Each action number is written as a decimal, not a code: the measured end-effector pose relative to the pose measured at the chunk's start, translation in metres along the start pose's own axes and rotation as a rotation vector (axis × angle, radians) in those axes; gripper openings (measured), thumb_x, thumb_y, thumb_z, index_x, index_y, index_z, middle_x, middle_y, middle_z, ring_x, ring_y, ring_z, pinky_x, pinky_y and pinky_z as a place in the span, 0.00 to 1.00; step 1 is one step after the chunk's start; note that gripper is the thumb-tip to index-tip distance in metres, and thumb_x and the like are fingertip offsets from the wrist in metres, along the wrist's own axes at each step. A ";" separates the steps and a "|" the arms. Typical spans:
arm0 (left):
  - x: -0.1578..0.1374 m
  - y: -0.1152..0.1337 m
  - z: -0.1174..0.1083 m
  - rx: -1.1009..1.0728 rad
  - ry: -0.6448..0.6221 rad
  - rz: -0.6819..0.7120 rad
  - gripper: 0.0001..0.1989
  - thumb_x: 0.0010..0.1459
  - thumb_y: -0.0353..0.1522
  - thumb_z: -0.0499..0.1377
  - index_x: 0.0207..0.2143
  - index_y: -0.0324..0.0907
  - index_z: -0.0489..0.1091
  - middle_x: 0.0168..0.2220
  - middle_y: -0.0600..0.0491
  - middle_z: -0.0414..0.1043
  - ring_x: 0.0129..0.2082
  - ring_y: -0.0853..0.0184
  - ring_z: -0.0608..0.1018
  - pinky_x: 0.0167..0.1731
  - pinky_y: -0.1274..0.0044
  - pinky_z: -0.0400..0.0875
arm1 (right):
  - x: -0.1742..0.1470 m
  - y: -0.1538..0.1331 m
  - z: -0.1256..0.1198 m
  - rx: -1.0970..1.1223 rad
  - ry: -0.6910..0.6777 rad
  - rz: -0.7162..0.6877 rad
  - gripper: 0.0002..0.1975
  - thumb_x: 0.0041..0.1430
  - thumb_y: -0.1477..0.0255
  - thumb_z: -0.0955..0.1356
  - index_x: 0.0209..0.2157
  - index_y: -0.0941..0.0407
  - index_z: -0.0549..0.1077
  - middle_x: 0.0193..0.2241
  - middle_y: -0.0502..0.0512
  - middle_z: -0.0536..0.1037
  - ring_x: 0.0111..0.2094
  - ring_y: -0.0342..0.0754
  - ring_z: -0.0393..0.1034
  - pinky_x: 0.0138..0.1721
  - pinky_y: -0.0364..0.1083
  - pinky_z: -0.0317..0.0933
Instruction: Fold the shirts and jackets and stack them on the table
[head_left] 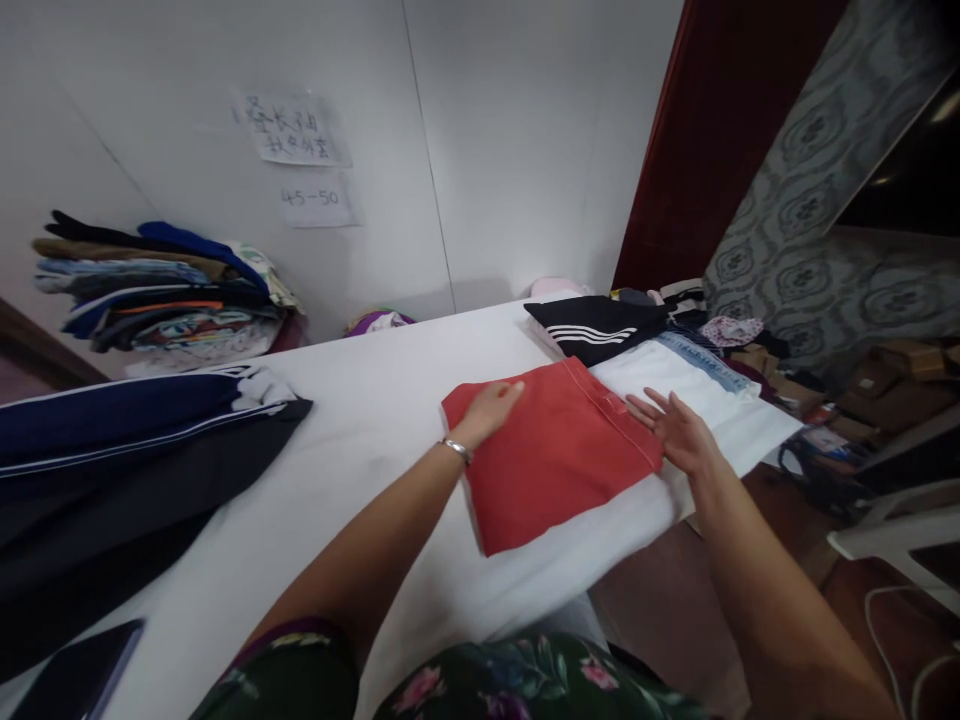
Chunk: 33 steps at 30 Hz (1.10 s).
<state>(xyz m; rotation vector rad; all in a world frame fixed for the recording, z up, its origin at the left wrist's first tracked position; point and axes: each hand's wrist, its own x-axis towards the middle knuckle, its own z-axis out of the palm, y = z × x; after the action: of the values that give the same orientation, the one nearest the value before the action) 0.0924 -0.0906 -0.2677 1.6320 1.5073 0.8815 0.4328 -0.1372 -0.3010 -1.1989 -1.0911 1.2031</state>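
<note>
A red folded garment (555, 460) lies flat on the white-covered table (360, 460), with a stitched band and a small label along its right edge. Over its upper left part is my left hand (491, 408), fingers curled together, no cloth visibly gripped, a silver bangle on the wrist. My right hand (679, 432) is by the garment's right edge, palm turned inward and fingers spread, holding nothing. Whether either hand touches the cloth is hard to tell.
Dark trousers (150, 470) with white stripes lie at left, a dark flat device (82, 670) below them. A pile of folded clothes (172, 290) stands far left. Black striped clothing (600, 325) and a white garment (697, 400) lie to the right. A white chair (900, 530) stands beyond.
</note>
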 end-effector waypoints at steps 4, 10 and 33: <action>0.020 -0.029 -0.051 0.051 0.192 -0.158 0.24 0.50 0.47 0.61 0.44 0.39 0.72 0.58 0.38 0.68 0.62 0.48 0.64 0.59 0.63 0.57 | -0.021 0.008 -0.007 -0.131 0.243 -0.047 0.29 0.53 0.52 0.69 0.53 0.51 0.72 0.53 0.63 0.75 0.53 0.59 0.71 0.54 0.60 0.64; 0.023 -0.065 -0.060 -0.099 0.134 -0.199 0.25 0.51 0.50 0.58 0.40 0.39 0.74 0.45 0.44 0.78 0.43 0.60 0.78 0.44 0.72 0.69 | -0.042 0.042 0.023 -0.494 0.363 -0.126 0.35 0.52 0.50 0.68 0.57 0.54 0.69 0.57 0.62 0.71 0.59 0.59 0.65 0.61 0.60 0.55; -0.065 -0.138 -0.158 -0.085 0.390 -0.275 0.17 0.39 0.45 0.65 0.24 0.41 0.68 0.21 0.57 0.68 0.25 0.69 0.68 0.26 0.77 0.61 | -0.061 0.024 0.131 -1.032 -0.039 -0.418 0.28 0.60 0.58 0.65 0.59 0.53 0.68 0.61 0.64 0.65 0.60 0.64 0.60 0.59 0.63 0.56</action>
<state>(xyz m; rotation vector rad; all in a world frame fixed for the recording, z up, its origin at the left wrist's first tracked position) -0.1175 -0.1395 -0.3098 1.1977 1.8757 1.1333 0.2964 -0.1891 -0.3137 -1.5614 -1.9802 0.2869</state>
